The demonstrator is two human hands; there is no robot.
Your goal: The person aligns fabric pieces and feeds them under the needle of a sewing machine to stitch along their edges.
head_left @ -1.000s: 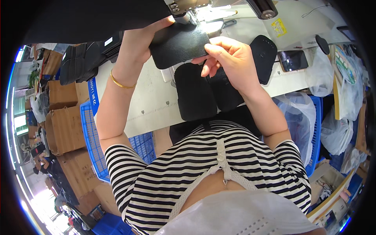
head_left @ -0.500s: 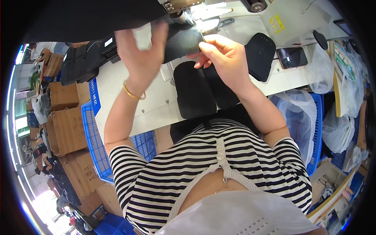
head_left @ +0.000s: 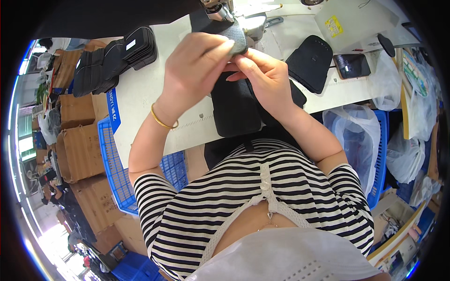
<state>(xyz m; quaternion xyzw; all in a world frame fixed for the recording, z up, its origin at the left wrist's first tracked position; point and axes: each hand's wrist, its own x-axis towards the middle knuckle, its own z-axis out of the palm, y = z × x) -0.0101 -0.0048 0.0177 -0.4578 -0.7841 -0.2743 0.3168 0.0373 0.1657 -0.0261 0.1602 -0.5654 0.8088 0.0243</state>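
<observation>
A dark fabric piece (head_left: 236,35) with its edge curled over lies under the head of a sewing machine (head_left: 219,11). My left hand (head_left: 194,65) pinches its near edge from the left, fingertips pressed together. From the right, my right hand (head_left: 265,72) grips the same edge between thumb and fingers. The two hands almost meet there, just in front of the needle area. Below them, a black padded fabric piece (head_left: 234,110) lies at the table's front edge, with another black piece partly hidden under my right wrist.
Stacked black pieces (head_left: 140,47) sit at the table's left. To the right lie another black piece (head_left: 310,63) and a phone (head_left: 351,65). Blue baskets (head_left: 112,164) stand below the table on both sides, the right one lined with clear plastic. Cardboard boxes (head_left: 82,154) fill the left.
My left hand has moved right and closed on the fabric's near edge beside my right hand. The fabric's edge is now curled over. My right hand has shifted only slightly.
</observation>
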